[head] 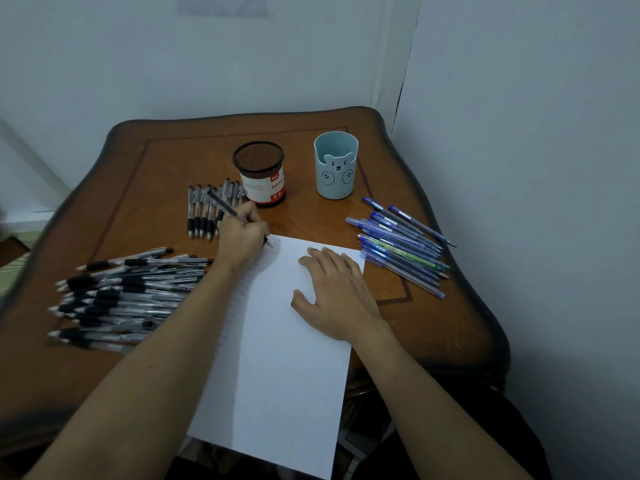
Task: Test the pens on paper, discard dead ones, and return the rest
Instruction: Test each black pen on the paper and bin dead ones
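Observation:
A white sheet of paper [277,368] lies on the wooden table [433,327], its near end hanging over the front edge. My left hand [242,237] grips a black-grip pen [221,204], its tip on the paper's top left corner beside small scribbles. My right hand [337,292] rests flat on the paper with fingers spread. A large pile of black-grip pens [121,296] lies at the left. A short row of the same pens [202,209] lies behind my left hand. Several blue pens [401,244] lie at the right.
A black mesh pen holder [261,174] with a red and white label stands at the back middle. A light blue bear-face cup [335,169] stands to its right. Walls close in behind and at the right of the table.

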Tool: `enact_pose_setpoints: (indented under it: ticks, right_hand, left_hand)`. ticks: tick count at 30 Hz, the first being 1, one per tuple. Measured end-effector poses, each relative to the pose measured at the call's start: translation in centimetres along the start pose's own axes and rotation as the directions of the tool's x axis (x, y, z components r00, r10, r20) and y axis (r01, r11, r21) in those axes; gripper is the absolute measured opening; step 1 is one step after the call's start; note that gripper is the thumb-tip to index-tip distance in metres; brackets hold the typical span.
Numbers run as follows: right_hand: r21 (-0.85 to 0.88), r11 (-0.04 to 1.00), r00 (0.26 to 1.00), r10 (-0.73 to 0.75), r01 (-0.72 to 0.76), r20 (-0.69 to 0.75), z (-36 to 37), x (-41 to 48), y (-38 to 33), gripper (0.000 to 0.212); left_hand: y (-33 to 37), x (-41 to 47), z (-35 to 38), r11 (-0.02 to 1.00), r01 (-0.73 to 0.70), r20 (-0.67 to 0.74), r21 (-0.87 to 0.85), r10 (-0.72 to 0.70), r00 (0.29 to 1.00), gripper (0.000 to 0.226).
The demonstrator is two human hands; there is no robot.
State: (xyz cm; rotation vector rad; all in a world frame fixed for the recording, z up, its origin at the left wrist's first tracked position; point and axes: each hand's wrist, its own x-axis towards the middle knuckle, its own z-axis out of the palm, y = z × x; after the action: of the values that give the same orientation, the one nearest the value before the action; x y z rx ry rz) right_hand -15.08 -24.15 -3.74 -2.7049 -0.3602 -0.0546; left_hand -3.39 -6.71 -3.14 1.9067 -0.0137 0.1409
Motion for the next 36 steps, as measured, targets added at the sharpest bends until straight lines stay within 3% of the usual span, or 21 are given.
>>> enact_pose_setpoints:
  ticks: [3, 6, 9, 11, 16, 20, 25, 32, 36]
  right_hand:
    - [-0.003, 1.000, 1.000, 0.004, -0.004, 0.007, 0.0, 0.1, 0.0, 0.061]
    - [-0.010, 1.000, 1.000, 0.011, -0.011, 0.014, -0.1, 0.1, 0.0, 0.060]
    - [-0.012, 1.000, 0.999, 0.012, -0.012, 0.031, -0.2, 0.1, -0.1, 0.061]
    - [-0.014, 1.000, 0.999, 0.014, -0.013, 0.034, -0.2, 0.0, -0.1, 0.061]
    - [-0.010, 1.000, 1.000, 0.014, -0.014, 0.021, -0.2, 0.0, -0.2, 0.059]
    - [-0.018, 1.000, 1.000, 0.021, -0.021, 0.023, -0.2, 0.0, -0.2, 0.059]
    - [-0.024, 0.999, 0.999, 0.029, -0.028, 0.039, -0.4, 0.0, -0.3, 0.058]
    - [-0.029, 0.999, 0.998, 0.041, -0.040, 0.049, -0.4, 0.1, -0.3, 0.059]
    - [-0.024, 0.999, 0.998, 0.041, -0.040, 0.046, -0.4, 0.1, -0.3, 0.059]
  left_hand:
    - [0.1, 0.2, -0.4, 0.993, 0.066, -0.060, -0.097, -0.072, 0.996, 0.020]
    - [0.9, -0.4, 0.2, 0.987, 0.004, -0.217, -0.158, -0.038, 0.975, 0.021]
    - [1.3, -1.3, 0.6, 0.995, -0.100, -0.318, -0.007, 0.093, 0.943, 0.008]
    - [1.0, -1.3, 0.3, 0.989, -0.115, -0.323, 0.094, 0.139, 0.936, 0.026]
    - [0.6, -0.8, -2.2, 0.977, -0.096, -0.346, 0.192, 0.159, 0.925, 0.041]
    - [1.1, -0.6, -4.6, 0.982, 0.037, -0.367, 0.184, 0.033, 0.930, 0.041]
    - [0.5, 1.0, -7.6, 0.924, 0.188, -0.420, 0.335, -0.032, 0.907, 0.050]
    - [0.3, 2.8, -8.9, 0.862, 0.369, -0.409, 0.349, -0.214, 0.887, 0.042]
    - [0.3, 3.7, -8.9, 0.782, 0.427, -0.360, 0.454, -0.278, 0.891, 0.033]
